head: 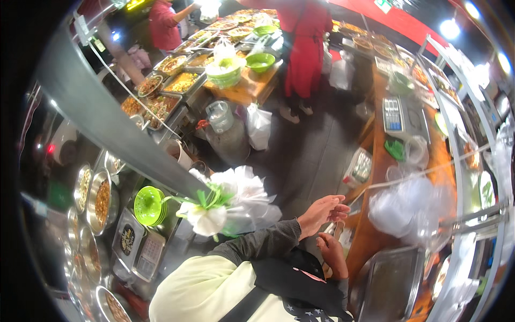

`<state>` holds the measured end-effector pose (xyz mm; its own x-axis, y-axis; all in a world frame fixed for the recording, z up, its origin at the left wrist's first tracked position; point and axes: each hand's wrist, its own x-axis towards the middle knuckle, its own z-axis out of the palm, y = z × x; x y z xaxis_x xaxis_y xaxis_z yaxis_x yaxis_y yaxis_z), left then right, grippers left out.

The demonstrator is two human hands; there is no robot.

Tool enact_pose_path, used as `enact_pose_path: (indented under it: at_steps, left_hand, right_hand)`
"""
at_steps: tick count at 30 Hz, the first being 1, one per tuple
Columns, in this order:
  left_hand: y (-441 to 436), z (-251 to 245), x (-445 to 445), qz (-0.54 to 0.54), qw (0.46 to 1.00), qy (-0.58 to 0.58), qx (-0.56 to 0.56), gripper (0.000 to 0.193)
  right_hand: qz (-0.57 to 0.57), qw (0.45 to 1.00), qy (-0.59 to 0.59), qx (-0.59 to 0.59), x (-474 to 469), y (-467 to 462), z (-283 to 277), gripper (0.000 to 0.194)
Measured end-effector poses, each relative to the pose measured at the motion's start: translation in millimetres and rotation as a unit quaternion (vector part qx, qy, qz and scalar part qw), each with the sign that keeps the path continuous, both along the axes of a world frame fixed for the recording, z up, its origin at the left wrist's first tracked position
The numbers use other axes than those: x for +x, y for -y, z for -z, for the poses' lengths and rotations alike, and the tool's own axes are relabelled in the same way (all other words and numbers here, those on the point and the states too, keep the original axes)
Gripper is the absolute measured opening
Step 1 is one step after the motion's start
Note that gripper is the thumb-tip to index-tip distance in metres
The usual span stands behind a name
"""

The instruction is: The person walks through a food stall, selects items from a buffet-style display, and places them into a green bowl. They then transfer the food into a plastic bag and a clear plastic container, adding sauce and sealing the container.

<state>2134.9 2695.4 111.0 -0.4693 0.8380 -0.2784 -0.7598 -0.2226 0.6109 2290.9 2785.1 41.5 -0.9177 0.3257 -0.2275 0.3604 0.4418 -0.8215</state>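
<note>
My left hand [324, 214] reaches across to the right in a dark grey knitted sleeve, its fingers extended and no object visible in it. Just below it, my right hand [332, 252] is held up with fingers half curled; whether anything lies inside the curl cannot be made out. Both are in front of my black apron [291, 269], near the edge of a wooden counter [362, 249]. On that counter lie a bunch of clear plastic bags [402, 205] and a metal tray [392, 281].
A grey post [120, 124] bearing white plastic bags [237, 193] rises at my left. Beyond it are green bowls [149, 205], food basins [100, 199] and a scale [149, 255]. A gas cylinder [227, 137] stands on the floor. A person in a red apron [303, 60] stands ahead. Another scale [404, 118] is right.
</note>
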Motion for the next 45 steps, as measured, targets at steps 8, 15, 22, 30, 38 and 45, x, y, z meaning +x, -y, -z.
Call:
enact_pose_path:
  at_steps: [8,15,22,30,38,45]
  left_hand:
    - [-90.4,-21.7,-90.3,-0.101,0.995,-0.024,0.001,0.038]
    - [-102.7,0.5,-160.0,-0.161,0.985,0.002,-0.065,0.035]
    - [-105.3,25.8,-258.7,-0.223,0.973,0.01,-0.056,0.036]
    - [-85.1,45.4,-348.9,-0.193,0.974,0.031,-0.115,0.034]
    - [-73.3,68.5,-387.7,-0.139,0.978,0.036,-0.15,0.039]
    - [-81.1,56.9,-422.5,-0.18,0.956,0.061,-0.224,0.046]
  right_hand:
    - [-0.017,0.997,-0.075,0.026,-111.2,-112.1,-28.3,0.03]
    - [-0.055,0.998,-0.021,0.017,-179.9,-139.1,-5.7,0.024]
    - [-0.114,0.993,-0.04,0.01,-275.7,-168.0,-15.1,0.022]
    - [-0.158,0.977,-0.091,0.111,-388.0,-169.2,-19.6,0.028]
    - [-0.183,0.982,-0.018,0.035,-455.0,-179.4,-8.5,0.029]
    - [-0.27,0.96,-0.051,0.056,-524.1,-202.2,-0.3,0.028]
